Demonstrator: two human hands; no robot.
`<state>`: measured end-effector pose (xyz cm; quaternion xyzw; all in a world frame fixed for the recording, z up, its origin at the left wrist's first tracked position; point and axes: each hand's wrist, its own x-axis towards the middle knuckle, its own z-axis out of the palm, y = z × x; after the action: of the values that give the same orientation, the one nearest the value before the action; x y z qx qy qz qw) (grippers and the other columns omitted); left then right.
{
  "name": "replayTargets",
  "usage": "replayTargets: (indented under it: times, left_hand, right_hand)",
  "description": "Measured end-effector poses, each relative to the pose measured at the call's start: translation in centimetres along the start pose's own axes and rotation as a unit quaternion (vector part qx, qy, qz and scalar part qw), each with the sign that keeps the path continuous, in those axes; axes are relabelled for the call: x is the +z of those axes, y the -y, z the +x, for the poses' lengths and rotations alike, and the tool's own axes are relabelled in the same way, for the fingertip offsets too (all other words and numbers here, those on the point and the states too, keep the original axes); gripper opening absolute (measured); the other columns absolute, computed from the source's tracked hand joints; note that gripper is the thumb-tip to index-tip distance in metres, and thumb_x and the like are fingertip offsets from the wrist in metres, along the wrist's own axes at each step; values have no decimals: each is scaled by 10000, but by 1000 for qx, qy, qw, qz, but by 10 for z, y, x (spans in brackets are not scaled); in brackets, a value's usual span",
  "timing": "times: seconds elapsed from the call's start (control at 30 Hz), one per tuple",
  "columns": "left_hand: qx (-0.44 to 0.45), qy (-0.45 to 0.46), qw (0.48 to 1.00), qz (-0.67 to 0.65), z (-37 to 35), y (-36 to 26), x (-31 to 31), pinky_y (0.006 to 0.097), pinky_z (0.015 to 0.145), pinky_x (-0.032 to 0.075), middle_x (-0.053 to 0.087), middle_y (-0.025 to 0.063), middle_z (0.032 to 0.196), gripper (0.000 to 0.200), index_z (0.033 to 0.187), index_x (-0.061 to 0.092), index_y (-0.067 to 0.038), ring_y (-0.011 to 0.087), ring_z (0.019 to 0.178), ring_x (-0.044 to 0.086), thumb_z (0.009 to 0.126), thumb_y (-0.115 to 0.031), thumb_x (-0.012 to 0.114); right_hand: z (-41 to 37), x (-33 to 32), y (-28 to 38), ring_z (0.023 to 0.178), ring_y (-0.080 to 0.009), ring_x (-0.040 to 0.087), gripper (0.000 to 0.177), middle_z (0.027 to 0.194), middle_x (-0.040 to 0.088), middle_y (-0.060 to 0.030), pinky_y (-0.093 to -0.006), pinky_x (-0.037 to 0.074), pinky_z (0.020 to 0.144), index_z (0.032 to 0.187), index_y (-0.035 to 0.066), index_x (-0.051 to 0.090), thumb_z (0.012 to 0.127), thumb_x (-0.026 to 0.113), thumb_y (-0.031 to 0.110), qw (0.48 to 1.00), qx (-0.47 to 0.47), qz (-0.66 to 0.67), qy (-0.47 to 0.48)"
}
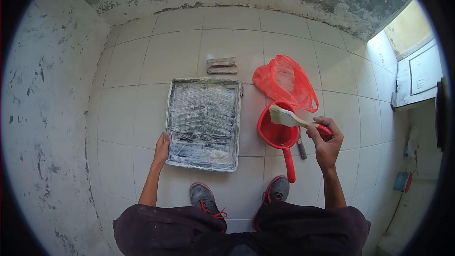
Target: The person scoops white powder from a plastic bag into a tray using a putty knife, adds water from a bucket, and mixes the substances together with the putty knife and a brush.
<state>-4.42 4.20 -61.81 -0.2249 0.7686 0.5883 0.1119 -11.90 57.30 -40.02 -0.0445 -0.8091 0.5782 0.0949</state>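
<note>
My right hand (327,142) is closed round the red-tipped handle of a paintbrush (284,117). Its pale bristles are over a red dipper (270,138), whose long handle points toward my feet. My left hand (162,149) is at the lower left edge of a paint tray (204,114), its fingers partly hidden by the rim. Dried white and grey paint coats the ribbed tray, and a small whitish heap (219,156) lies in its lower right corner. Behind the dipper sits an open red plastic bag (289,78) with pale powder inside.
A worn block-like piece (222,66) lies beyond the tray. A dark-handled tool (302,148) is partly hidden right of the dipper. My shoes (203,196) stand on the tiled floor (142,114). Peeling walls (52,90) rise at the left and back.
</note>
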Motion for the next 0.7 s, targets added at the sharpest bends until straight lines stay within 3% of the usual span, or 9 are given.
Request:
replayTargets:
  times: [0.1, 0.2, 0.3, 0.37, 0.5, 0.7]
  left_hand:
    - [33, -71, 997, -4, -10, 0, 19, 316, 1065, 403, 617, 117, 1268, 649, 1422, 499, 60, 186, 1193, 532, 1105, -505, 461]
    - [44, -71, 996, -11, -26, -14, 40, 322, 1055, 411, 622, 120, 1246, 653, 1429, 494, 53, 189, 1173, 536, 1103, -512, 460]
    - [58, -76, 995, -21, -46, -26, 50, 333, 1038, 424, 629, 124, 1213, 660, 1438, 485, 43, 194, 1142, 541, 1099, -523, 459]
    - [82, -56, 995, -18, -46, -12, 53, 330, 1029, 428, 629, 128, 1207, 640, 1434, 489, 30, 193, 1124, 547, 1103, -516, 452]
    - [79, -110, 991, -24, -68, -29, 84, 333, 1028, 424, 631, 139, 1191, 636, 1407, 489, 47, 197, 1108, 551, 1109, -513, 437]
    - [48, -132, 989, -54, -80, 4, 109, 358, 1103, 388, 594, 218, 1349, 745, 1489, 410, 97, 261, 1263, 536, 1099, -536, 443]
  right_hand:
    - [6, 12, -8, 804, -134, 689, 138, 936, 672, -70, -279, 590, 710, 1041, -28, 705, 920, 754, 19, 999, -25, -18, 10]
    - [9, 22, -3, 789, -168, 705, 112, 921, 659, -88, -291, 594, 688, 1015, -22, 714, 920, 750, 26, 985, -99, -131, 50]
    - [9, 33, -18, 770, -204, 713, 105, 916, 653, -118, -302, 597, 663, 1016, -6, 715, 922, 740, 31, 976, -128, -161, 76]
    - [10, 42, -27, 767, -211, 712, 99, 916, 653, -122, -311, 597, 664, 1012, -3, 715, 924, 737, 35, 976, -123, -161, 77]
    - [10, 48, -38, 768, -221, 709, 90, 912, 652, -122, -335, 598, 670, 1006, 0, 713, 928, 732, 41, 973, -117, -177, 87]
    - [13, 45, -50, 741, -153, 670, 64, 902, 663, -91, -284, 543, 643, 982, -7, 710, 933, 730, 28, 981, -104, -149, 70]
